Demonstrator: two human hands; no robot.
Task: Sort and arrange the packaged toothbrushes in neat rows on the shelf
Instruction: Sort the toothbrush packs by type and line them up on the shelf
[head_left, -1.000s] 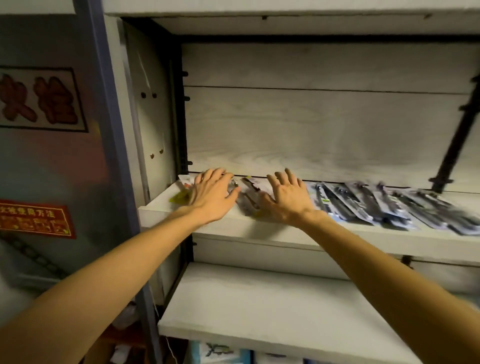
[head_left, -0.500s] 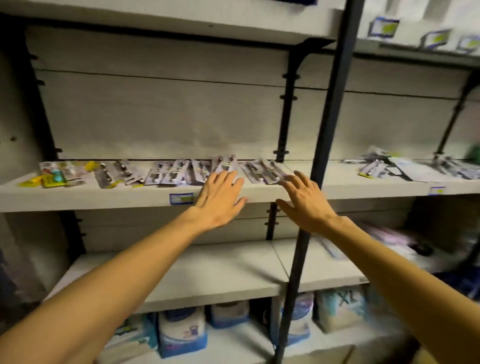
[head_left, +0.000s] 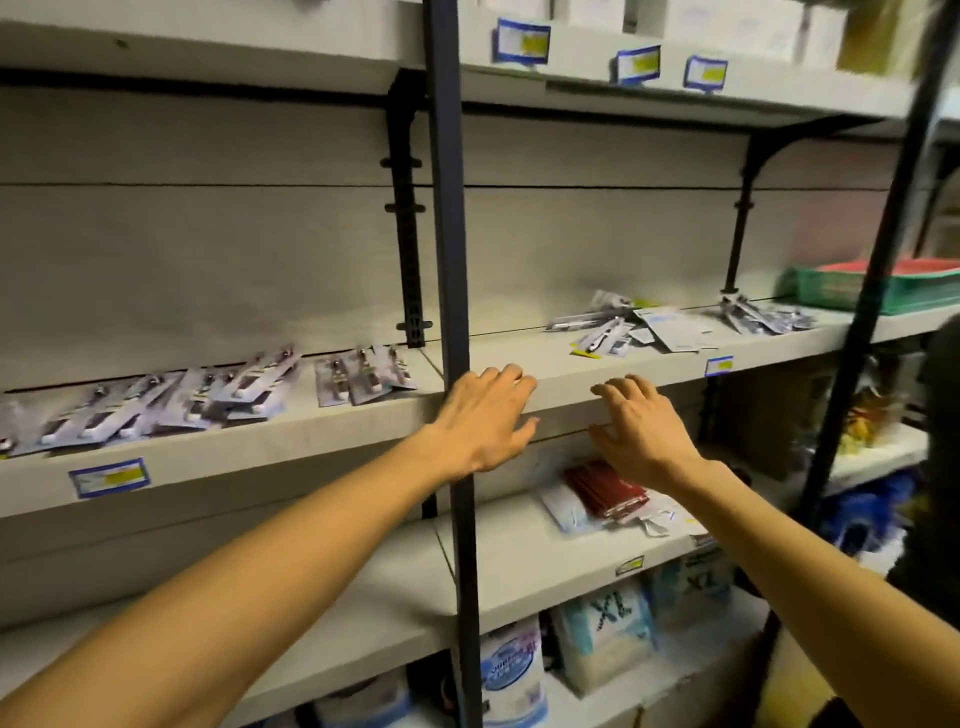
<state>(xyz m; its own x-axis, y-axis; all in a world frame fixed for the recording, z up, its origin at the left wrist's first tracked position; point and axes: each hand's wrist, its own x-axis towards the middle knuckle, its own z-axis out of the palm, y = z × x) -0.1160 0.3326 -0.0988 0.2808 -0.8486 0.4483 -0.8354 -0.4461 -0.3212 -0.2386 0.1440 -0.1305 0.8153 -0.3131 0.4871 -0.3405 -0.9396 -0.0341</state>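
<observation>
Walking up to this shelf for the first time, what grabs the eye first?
Two bare hands, the left hand and the right hand, reach out open over the front edge of the grey shelf, holding nothing. To the left lies a tidy row of packaged toothbrushes; farther back on the right lies a loose, jumbled heap of packets. A dark upright post divides the view.

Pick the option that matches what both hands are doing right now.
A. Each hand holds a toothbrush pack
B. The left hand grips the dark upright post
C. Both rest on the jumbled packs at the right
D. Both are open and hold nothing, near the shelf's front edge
D: the left hand and right hand have spread fingers and hold nothing, over the shelf edge, short of the jumbled packs.
</observation>
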